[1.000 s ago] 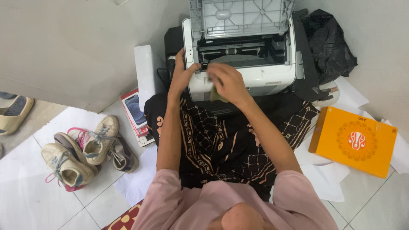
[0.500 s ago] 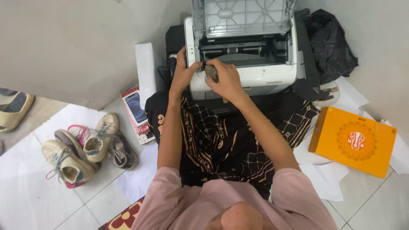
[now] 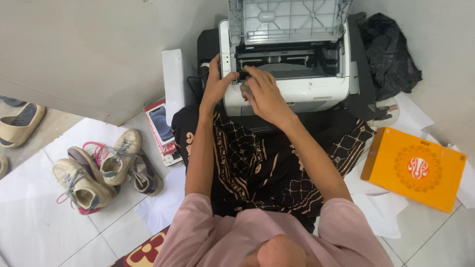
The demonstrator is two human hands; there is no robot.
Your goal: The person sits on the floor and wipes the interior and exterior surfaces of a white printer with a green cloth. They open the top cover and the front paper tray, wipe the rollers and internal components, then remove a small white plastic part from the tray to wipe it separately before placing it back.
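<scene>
A white printer (image 3: pixel 316 88) stands on the floor in front of my lap with its grey lid (image 3: pixel 289 21) raised and its dark inside showing. My left hand (image 3: pixel 216 86) grips the printer's front left corner, thumb on top. My right hand (image 3: pixel 264 94) presses a small greyish cloth (image 3: pixel 245 89) against the front left edge of the opening; the cloth is mostly hidden under my fingers.
A black bag (image 3: pixel 391 54) lies right of the printer. An orange box (image 3: pixel 415 168) rests on loose white sheets (image 3: pixel 381 207) at the right. A phone box (image 3: pixel 161 129) and a white upright slab (image 3: pixel 174 84) sit left of my knee. Sneakers (image 3: pixel 101 170) and a sandal (image 3: pixel 20 124) lie further left.
My right hand has moved the cloth from in front of the printer up to the left edge of its opening. The left hand stays on the corner.
</scene>
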